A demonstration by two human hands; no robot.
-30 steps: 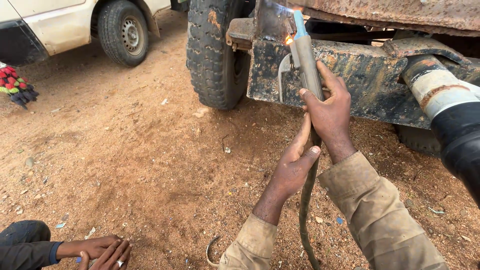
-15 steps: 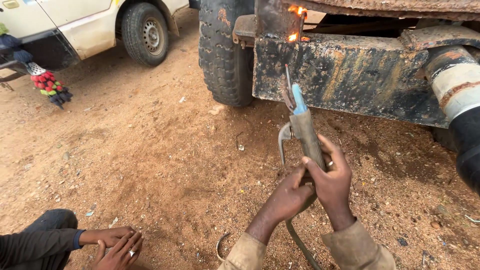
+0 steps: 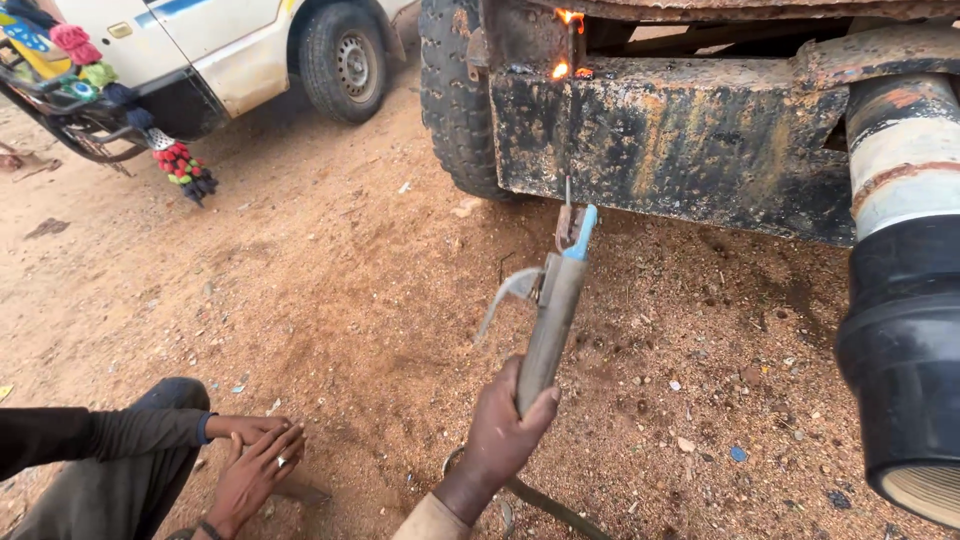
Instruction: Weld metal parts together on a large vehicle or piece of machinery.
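A person's left hand point(image 3: 505, 430) is gripping a welding rod holder point(image 3: 548, 325) at lower centre, fingers wrapped round its handle, tip lifted clear of the rusty truck frame point(image 3: 680, 150) where sparks point(image 3: 562, 68) glow; the right hand is out of frame.

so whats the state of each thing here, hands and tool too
grey welding electrode holder: held upright, off the metal
hand on the holder: fingers closed around the handle; which hand, unclear
rusty black steel truck beam: two spots glowing orange at its top left
black truck tyre: resting on dirt
seated person's hands: resting together, empty
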